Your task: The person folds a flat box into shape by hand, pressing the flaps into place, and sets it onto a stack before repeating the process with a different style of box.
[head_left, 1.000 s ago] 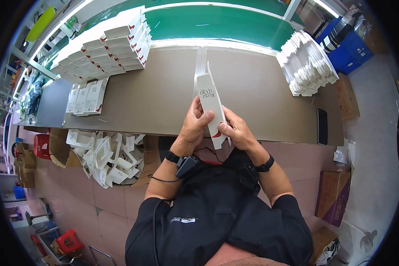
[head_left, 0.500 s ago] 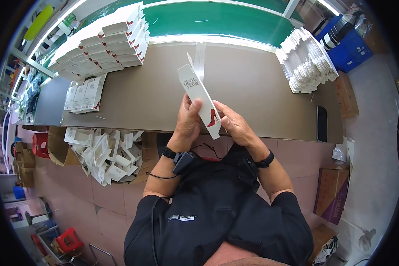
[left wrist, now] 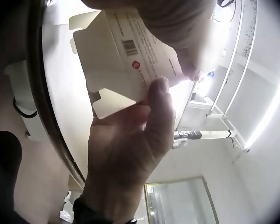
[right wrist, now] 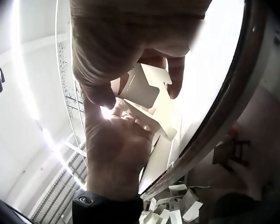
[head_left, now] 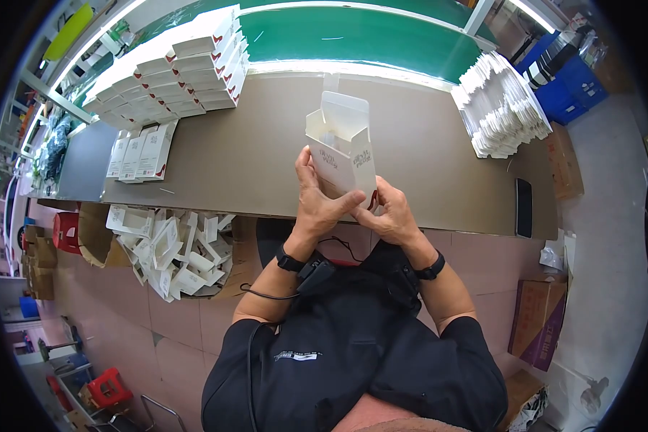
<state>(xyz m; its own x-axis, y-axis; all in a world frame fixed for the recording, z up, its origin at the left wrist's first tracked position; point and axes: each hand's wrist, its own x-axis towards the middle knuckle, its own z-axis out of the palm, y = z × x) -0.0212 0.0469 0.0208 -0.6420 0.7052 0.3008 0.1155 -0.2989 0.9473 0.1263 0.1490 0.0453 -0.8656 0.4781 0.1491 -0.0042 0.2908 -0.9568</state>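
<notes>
A white folding carton (head_left: 340, 167) with dark lettering and a red shoe print is held up over the front edge of the table, squared out into a tube. Its upper end gapes, with flaps standing out. My left hand (head_left: 318, 205) grips the left side, thumb across the lower front. My right hand (head_left: 394, 214) holds the lower right side, its thumb near the left thumb. In the left wrist view, a barcode and red logo show on another face of the carton (left wrist: 126, 53). End flaps (right wrist: 142, 88) stand out between both hands in the right wrist view.
Stacked finished cartons (head_left: 187, 75) fill the table's back left, with several more cartons (head_left: 142, 153) lying in front. Flat carton blanks (head_left: 500, 108) are piled at the right, near a phone (head_left: 524, 207). A cardboard box (head_left: 245, 252) below the table's left edge holds loose white cartons (head_left: 176, 252).
The carton has gone from nearly flat to an open tube, and its top has swung left, then back right. Both hands have shifted their hold on it.
</notes>
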